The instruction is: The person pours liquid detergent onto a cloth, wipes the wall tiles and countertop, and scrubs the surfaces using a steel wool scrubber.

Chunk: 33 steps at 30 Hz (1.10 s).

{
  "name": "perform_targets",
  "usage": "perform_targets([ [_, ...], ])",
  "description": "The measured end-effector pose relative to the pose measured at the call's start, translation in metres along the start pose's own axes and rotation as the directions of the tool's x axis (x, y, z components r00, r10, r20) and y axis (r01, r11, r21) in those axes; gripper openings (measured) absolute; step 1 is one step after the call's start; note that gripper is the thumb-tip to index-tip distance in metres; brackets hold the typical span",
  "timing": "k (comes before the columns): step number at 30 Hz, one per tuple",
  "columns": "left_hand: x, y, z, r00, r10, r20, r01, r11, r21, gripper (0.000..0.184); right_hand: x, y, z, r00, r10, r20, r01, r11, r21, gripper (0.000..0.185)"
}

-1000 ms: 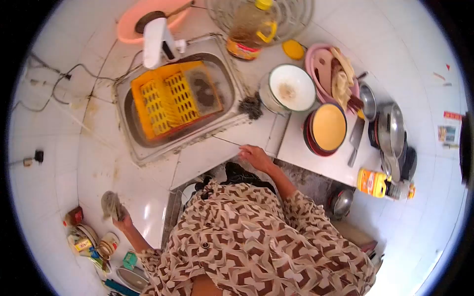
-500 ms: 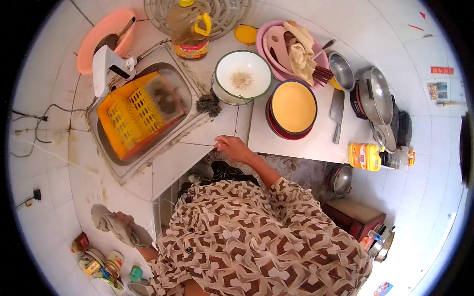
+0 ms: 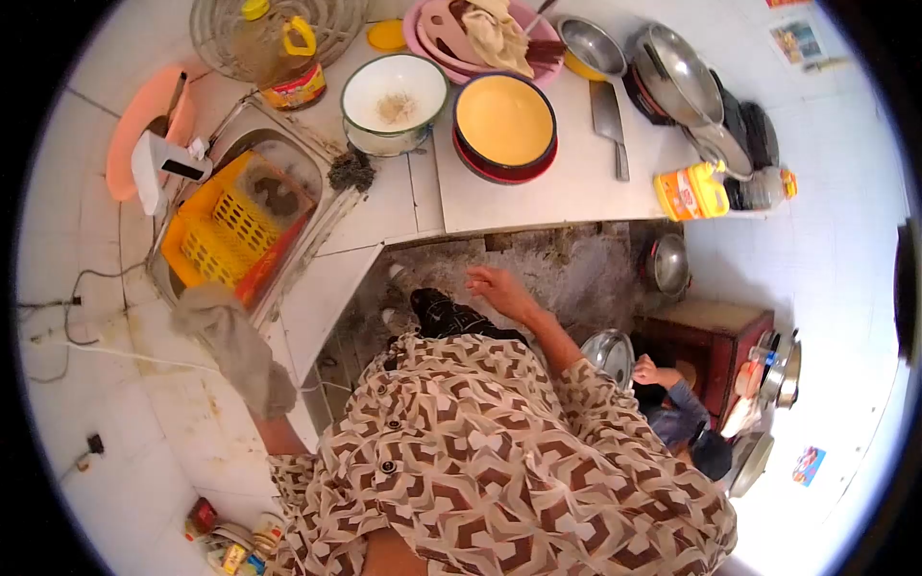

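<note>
A grey cloth (image 3: 226, 336) covers most of my left hand, with only my left wrist (image 3: 279, 434) showing below it. The cloth is held over the near left corner of the sink, close to the yellow plastic basket (image 3: 230, 230) lying inside. In front of my body, over the floor gap by the counter edge, my right hand (image 3: 499, 290) is empty with its fingers loosely apart. A white enamel basin (image 3: 423, 82) with brownish residue and a yellow-lined bowl (image 3: 504, 120), stacked on a red one, stand on the counter beyond it.
Across the counter are a cleaver (image 3: 607, 120), an oil jug (image 3: 288, 72), a yellow bottle (image 3: 691, 192), pink basins (image 3: 437, 34) and metal pans (image 3: 677, 72). Another person (image 3: 682, 413) is low at the right, near a metal lid (image 3: 607, 355) and a red-brown cabinet (image 3: 720, 336).
My left hand has carried the cloth up to the sink's corner. My right hand has moved right, away from the counter edge, its fingers loosening. The view has shifted, and another person has appeared at right.
</note>
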State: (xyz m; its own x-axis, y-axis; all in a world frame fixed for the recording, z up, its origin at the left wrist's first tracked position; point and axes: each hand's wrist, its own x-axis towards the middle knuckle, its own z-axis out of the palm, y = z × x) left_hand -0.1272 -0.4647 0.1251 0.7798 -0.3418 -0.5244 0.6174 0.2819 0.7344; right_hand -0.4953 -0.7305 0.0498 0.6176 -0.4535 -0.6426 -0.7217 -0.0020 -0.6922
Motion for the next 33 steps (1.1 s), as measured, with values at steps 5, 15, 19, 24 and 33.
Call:
perform_targets([
  [5, -0.010, -0.027, 0.025, 0.981, -0.145, 0.131, 0.141, 0.989, 0.041, 0.031, -0.043, 0.036, -0.011, 0.987, 0.056, -0.149, -0.045, 0.996, 0.078, 0.033],
  [15, -0.041, -0.122, 0.116, 0.873, -0.397, 0.284, 0.382, 0.918, 0.109, 0.029, -0.065, 0.129, -0.110, 0.921, 0.195, -0.337, -0.055, 0.922, 0.382, 0.032],
  [19, -0.067, -0.179, 0.170, 0.825, -0.469, 0.316, 0.449, 0.883, 0.140, 0.029, -0.084, 0.125, -0.218, 0.790, 0.160, -0.592, 0.111, 0.912, 0.395, 0.030],
  [24, -0.110, -0.269, 0.276, 0.809, -0.502, 0.306, 0.352, 0.830, 0.433, 0.026, -0.110, 0.146, -0.383, 0.372, 0.116, -0.921, 0.409, 0.870, 0.275, 0.026],
  [33, -0.177, -0.444, 0.486, 0.422, -0.740, 0.524, 0.741, 0.614, 0.271, 0.023, -0.110, 0.164, -0.590, 0.519, 0.069, -0.852, 0.413, 0.852, 0.321, 0.036],
])
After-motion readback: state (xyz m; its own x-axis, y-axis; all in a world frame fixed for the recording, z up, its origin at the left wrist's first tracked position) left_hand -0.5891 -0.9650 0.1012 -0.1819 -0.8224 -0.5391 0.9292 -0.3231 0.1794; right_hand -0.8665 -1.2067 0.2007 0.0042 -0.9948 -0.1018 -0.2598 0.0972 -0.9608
